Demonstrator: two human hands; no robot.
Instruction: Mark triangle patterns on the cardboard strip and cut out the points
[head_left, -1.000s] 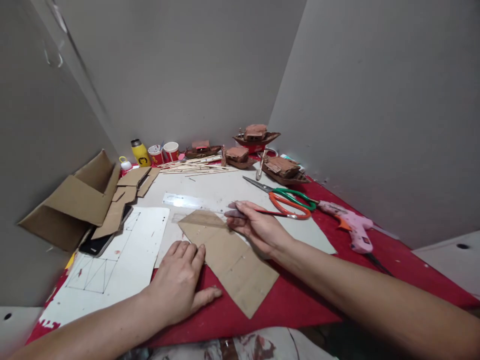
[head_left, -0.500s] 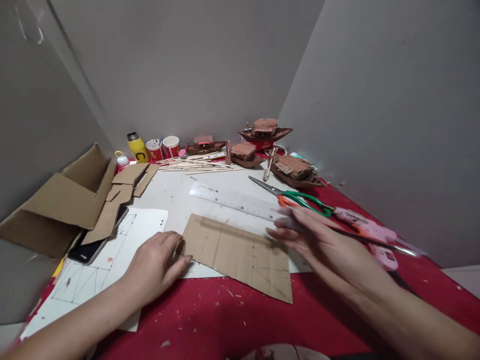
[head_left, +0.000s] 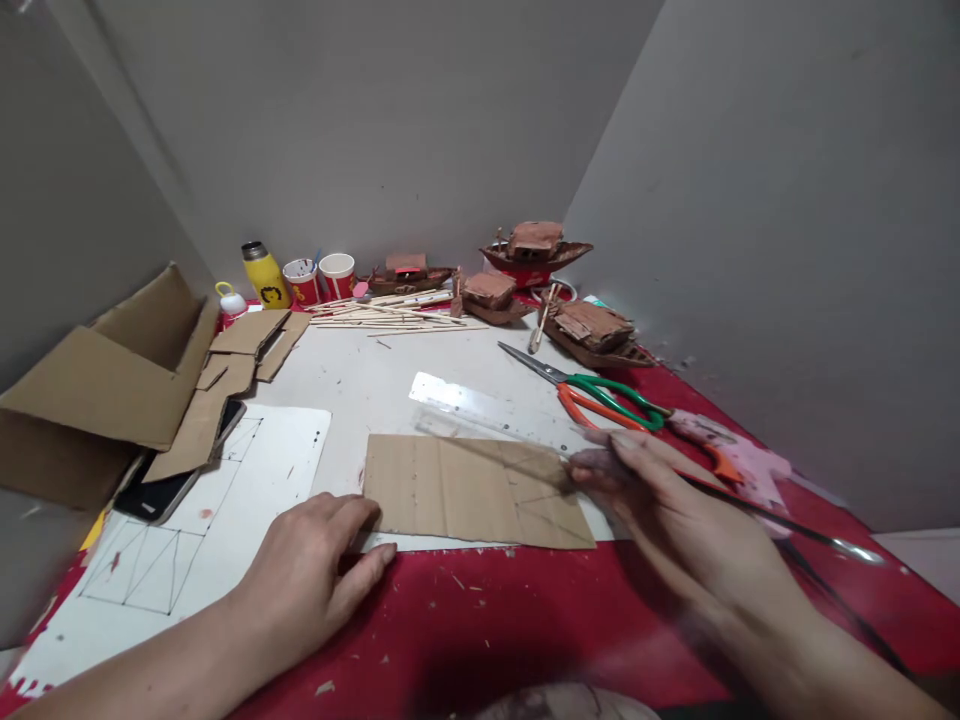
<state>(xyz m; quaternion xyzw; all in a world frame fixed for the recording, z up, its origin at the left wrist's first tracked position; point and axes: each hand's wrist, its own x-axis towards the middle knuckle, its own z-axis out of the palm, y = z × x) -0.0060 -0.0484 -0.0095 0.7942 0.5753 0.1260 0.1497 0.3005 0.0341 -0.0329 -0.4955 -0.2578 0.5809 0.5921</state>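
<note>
Flat rectangular piece of brown corrugated cardboard (head_left: 472,490), pencil lines on its right part, lies long side across the white sheet, between the two hands. Thin dark pencil (head_left: 780,515) in the right-hand grip, tip at the cardboard's upper right edge, shaft trailing rightward.

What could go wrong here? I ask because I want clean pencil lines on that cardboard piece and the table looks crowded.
1. The flat brown cardboard rectangle is held only at its left corner by the left hand, so it may pivot while the right hand marks it.
2. The clear plastic ruler lies loose beside the cardboard's far edge, so a line drawn now could wander.
3. The green and orange handled scissors lie open near the right hand, which could brush them.
</note>
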